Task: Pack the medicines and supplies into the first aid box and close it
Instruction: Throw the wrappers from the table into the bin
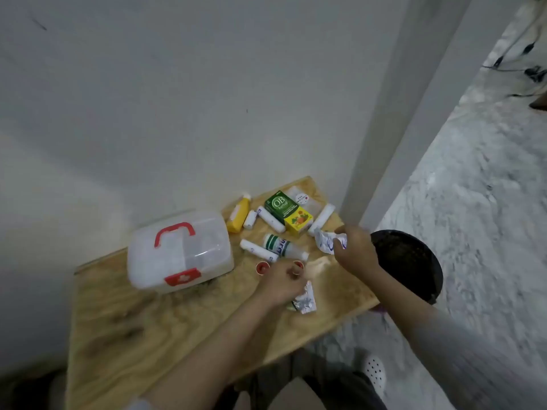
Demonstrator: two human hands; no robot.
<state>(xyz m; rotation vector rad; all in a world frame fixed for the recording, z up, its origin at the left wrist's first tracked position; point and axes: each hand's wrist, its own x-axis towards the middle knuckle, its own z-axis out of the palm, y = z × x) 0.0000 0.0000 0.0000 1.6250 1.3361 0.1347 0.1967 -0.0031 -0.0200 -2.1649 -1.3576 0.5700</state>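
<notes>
The clear first aid box [177, 251] with a red handle and red latch stands closed on the left of the wooden table [124, 321]. Supplies lie to its right: a yellow bottle [238, 216], white rolls [270, 219], a green box [279, 205], a yellow box [298, 221], a green-and-white bottle [281, 247], two small red-rimmed cups [262, 267]. My left hand [281, 284] rests over a silver blister pack [306, 300], fingers curled by one cup. My right hand [353, 247] grips a crumpled white-and-blue sachet [325, 242].
A black bin [411, 261] stands on the floor just past the table's right edge. White walls close the back and a pillar rises at the right corner. A white shoe [374, 371] shows below the table's front edge.
</notes>
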